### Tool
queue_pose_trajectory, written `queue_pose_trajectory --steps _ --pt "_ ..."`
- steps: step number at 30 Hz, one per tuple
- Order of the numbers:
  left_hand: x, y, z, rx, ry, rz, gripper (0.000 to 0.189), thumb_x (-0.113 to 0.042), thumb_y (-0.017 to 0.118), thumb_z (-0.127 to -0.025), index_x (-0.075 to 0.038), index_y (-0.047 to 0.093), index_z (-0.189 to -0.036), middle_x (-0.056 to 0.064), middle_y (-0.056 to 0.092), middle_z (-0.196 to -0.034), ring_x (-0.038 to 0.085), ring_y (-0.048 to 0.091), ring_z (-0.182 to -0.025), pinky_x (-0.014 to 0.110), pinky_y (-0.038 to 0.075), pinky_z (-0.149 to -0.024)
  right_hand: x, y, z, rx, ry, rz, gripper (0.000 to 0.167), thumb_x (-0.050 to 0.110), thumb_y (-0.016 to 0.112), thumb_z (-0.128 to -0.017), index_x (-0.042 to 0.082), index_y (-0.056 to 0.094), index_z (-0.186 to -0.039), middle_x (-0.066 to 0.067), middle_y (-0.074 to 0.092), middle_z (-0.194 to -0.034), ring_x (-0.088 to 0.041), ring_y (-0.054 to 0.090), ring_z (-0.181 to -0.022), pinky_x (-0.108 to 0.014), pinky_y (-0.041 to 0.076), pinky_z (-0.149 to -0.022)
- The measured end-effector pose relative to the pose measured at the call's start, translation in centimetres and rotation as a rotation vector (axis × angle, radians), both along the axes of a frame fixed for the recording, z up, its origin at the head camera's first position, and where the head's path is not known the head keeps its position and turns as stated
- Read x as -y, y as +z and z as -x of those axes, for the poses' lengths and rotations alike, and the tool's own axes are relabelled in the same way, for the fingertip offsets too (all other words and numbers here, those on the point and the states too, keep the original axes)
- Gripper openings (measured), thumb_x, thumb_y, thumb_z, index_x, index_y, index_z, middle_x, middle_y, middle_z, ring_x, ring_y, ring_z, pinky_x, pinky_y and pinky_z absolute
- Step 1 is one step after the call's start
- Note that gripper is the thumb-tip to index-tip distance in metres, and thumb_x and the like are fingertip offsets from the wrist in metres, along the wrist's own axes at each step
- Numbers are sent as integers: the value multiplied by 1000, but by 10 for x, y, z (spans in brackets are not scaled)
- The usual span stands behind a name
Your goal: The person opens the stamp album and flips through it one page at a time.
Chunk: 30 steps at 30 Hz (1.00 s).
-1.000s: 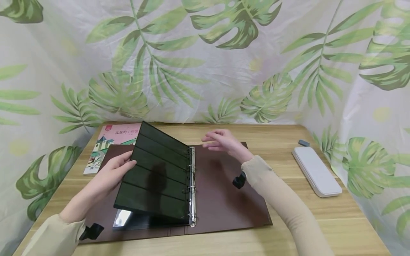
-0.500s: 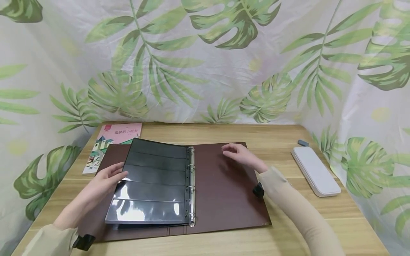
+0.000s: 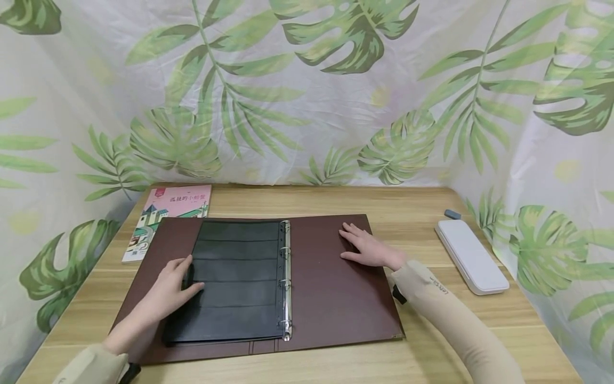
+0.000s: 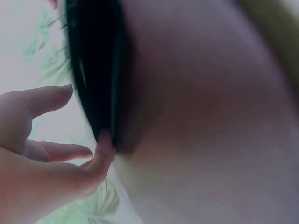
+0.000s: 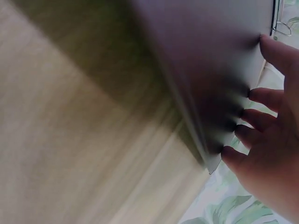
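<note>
A brown ring binder (image 3: pixel 331 298) lies spread flat on the table, with metal rings (image 3: pixel 287 282) along its middle. Black pocket pages (image 3: pixel 235 293) lie on its left side, crossed by several strips. My left hand (image 3: pixel 168 288) is at the left edge of these pages, thumb extended over them. In the left wrist view, a fingertip touches the edge of the black pages (image 4: pixel 96 56), while other fingers stay apart from it. My right hand (image 3: pixel 366 249) rests on the bare right cover with fingers spread; the right wrist view shows its fingertips against the cover (image 5: pixel 205 60).
A pink picture book (image 3: pixel 179 198) lies at the back left, partly under the binder. On the right are a white case (image 3: pixel 472 256) and a small grey-blue block (image 3: pixel 452 214). A leaf-patterned curtain (image 3: pixel 307 96) hangs behind the wooden table (image 3: pixel 345 362).
The raised black page has come down flat onto the left side, my left hand following its edge. My right hand has moved right and down onto the right cover.
</note>
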<state>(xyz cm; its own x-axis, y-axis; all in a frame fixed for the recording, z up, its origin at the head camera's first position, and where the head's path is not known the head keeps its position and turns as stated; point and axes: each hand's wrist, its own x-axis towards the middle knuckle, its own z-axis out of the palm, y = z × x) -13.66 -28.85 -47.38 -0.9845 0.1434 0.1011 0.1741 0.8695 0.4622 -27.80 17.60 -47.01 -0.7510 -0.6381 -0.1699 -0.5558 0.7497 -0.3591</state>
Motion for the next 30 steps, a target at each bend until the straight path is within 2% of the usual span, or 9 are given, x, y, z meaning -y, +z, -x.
queue_pose_trajectory --steps 5,10,13,16,21,26,30 --pt "-12 -12 -7 -111 -17 127 72 -14 78 -83 23 43 -135 46 42 -132 61 44 -117 67 41 -92 -1 -4 -1 -14 3 12 70 37 54 -102 1 28 -155 -23 16 -165 -42 14 -153 -61 20 -120" --pt "-17 -15 -12 -143 -25 242 67 -22 78 -84 19 52 -130 46 42 -136 62 44 -122 70 45 -88 -3 -6 -1 -28 1 8 71 39 53 -102 2 27 -156 -22 16 -165 -41 14 -154 -60 20 -121" --pt "-18 -15 -13 -108 -21 288 67 -28 76 -86 15 52 -132 43 41 -141 61 38 -131 74 40 -95 -4 -8 -1 -51 4 -4 71 41 52 -102 2 27 -156 -21 15 -166 -41 14 -154 -60 20 -121" --pt "-19 -14 -14 -31 -13 307 70 -33 71 -90 12 48 -138 41 35 -148 61 29 -138 75 31 -103 -3 -10 -2 -91 8 -31 73 44 51 -102 2 26 -156 -22 16 -165 -41 15 -154 -60 22 -121" --pt "-17 -15 -16 80 2 286 76 -42 62 -95 6 38 -148 36 25 -156 62 20 -140 78 23 -105 -1 -16 -5 -135 -1 -71 76 49 48 -102 4 24 -157 -20 15 -166 -40 14 -154 -61 20 -121" --pt "-15 -13 -18 116 6 264 79 -46 59 -96 3 33 -152 33 22 -158 63 18 -141 79 21 -105 -2 -17 -8 -155 -3 -81 76 48 48 -102 4 22 -158 -21 15 -166 -42 14 -154 -64 19 -119" --pt "-15 -12 -18 113 5 270 79 -47 59 -96 3 34 -152 34 23 -158 63 18 -141 79 21 -105 -1 -17 -8 -163 -5 -102 76 51 46 -102 6 21 -158 -19 13 -167 -39 13 -155 -63 19 -120"
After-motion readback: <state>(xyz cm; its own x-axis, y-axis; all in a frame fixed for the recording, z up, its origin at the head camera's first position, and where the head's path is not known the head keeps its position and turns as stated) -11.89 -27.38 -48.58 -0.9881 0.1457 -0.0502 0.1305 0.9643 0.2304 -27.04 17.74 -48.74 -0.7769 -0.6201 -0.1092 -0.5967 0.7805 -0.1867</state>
